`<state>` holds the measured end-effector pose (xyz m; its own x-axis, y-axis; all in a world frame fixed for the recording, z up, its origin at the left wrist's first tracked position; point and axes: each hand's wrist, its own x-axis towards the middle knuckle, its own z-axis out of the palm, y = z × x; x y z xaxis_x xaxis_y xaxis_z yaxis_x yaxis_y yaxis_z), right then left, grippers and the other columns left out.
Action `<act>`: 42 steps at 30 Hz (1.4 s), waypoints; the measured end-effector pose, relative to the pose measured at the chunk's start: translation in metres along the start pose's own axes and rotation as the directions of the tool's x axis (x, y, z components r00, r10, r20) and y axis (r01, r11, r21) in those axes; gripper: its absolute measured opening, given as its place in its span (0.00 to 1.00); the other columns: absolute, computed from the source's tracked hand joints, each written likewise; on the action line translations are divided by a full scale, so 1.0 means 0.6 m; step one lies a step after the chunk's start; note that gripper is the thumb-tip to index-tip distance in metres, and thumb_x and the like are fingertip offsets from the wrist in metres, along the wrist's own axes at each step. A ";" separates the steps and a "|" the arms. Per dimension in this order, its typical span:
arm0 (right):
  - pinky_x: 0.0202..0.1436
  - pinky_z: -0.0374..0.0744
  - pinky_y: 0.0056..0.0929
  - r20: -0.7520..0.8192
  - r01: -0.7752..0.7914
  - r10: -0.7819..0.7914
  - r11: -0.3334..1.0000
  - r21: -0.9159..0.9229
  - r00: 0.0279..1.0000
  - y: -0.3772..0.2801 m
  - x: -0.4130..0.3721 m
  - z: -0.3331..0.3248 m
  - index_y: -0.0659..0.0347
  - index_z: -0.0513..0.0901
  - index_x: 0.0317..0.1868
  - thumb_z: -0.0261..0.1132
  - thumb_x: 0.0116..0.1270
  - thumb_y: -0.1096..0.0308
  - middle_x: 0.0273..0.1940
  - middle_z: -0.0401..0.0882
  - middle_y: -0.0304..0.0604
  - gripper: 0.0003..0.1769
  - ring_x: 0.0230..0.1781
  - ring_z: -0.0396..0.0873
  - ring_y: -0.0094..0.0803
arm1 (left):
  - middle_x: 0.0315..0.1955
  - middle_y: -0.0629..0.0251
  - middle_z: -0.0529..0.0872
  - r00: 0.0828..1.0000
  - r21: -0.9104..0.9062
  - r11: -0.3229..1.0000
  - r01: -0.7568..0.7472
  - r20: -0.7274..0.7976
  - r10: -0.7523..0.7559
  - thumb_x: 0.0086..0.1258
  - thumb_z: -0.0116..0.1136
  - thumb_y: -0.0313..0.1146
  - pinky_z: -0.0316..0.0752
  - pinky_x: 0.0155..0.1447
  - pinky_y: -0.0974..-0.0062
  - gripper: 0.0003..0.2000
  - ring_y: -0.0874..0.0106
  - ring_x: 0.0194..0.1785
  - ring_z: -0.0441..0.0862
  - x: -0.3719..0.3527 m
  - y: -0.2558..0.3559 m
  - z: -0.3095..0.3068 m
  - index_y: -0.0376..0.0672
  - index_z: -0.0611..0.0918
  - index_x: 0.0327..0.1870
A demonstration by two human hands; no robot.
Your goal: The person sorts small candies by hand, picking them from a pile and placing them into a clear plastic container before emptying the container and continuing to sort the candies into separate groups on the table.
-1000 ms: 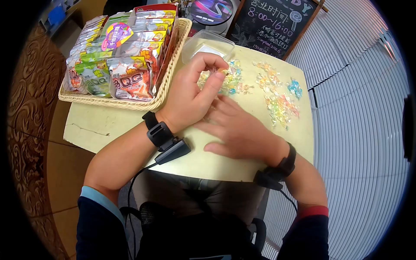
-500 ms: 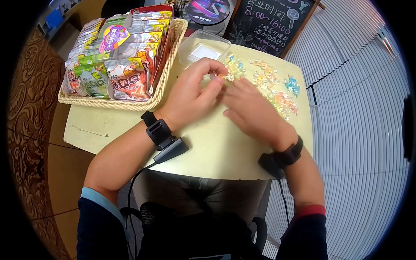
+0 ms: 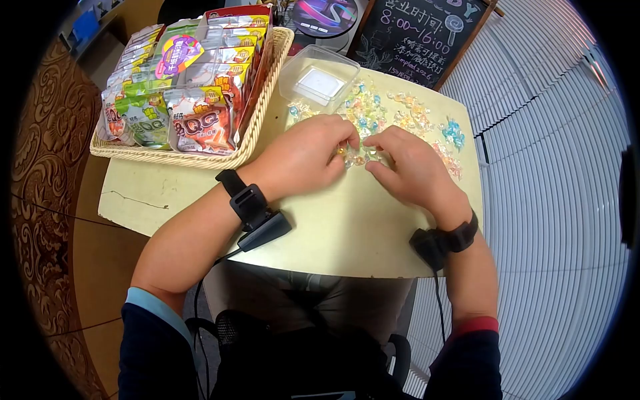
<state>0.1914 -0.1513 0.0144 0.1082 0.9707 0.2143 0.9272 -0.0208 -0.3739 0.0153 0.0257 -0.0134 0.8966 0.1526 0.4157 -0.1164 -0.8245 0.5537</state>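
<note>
My left hand [image 3: 310,155] is over the near edge of a mixed pile of wrapped candies [image 3: 365,110]. Its fingers curl down toward the thumb among the candies, and whatever they hold is hidden. Facing it from the right, my right hand [image 3: 415,168] has its thumb and forefinger apart, with small clear-wrapped candies [image 3: 353,159] between the two hands. To the right lie yellow-orange candies [image 3: 411,113], blue candies [image 3: 453,133] and pink candies [image 3: 450,160], partly behind my right hand. A clear plastic box [image 3: 319,79] stands behind the pile.
A wicker basket [image 3: 248,143] full of snack packets [image 3: 200,120] takes up the left of the pale table [image 3: 320,233]. A chalkboard sign [image 3: 417,43] and a round dark disc [image 3: 325,17] are behind. Blinds [image 3: 547,200] hang along the right side.
Both hands have come down toward me and drawn slightly apart. My left hand has turned over from its raised pinch, uncovering more of the mixed pile and the box. My right hand has shifted right.
</note>
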 end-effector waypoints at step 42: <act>0.51 0.83 0.46 0.019 0.042 -0.042 0.998 0.042 0.999 -0.004 0.003 0.010 0.63 0.87 0.45 0.71 0.72 0.67 0.42 0.87 0.51 0.08 0.45 0.86 0.52 | 0.47 0.52 0.86 0.997 0.050 0.998 -0.037 -0.061 0.040 0.67 0.61 0.19 0.80 0.57 0.56 0.18 0.52 0.51 0.85 -0.004 -0.006 0.012 0.37 0.83 0.58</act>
<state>0.1872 -0.1480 0.0102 0.0620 0.9751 0.2130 0.9151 0.0296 -0.4021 0.0167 0.0243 -0.0213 0.8636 0.1522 0.4806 -0.1282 -0.8556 0.5015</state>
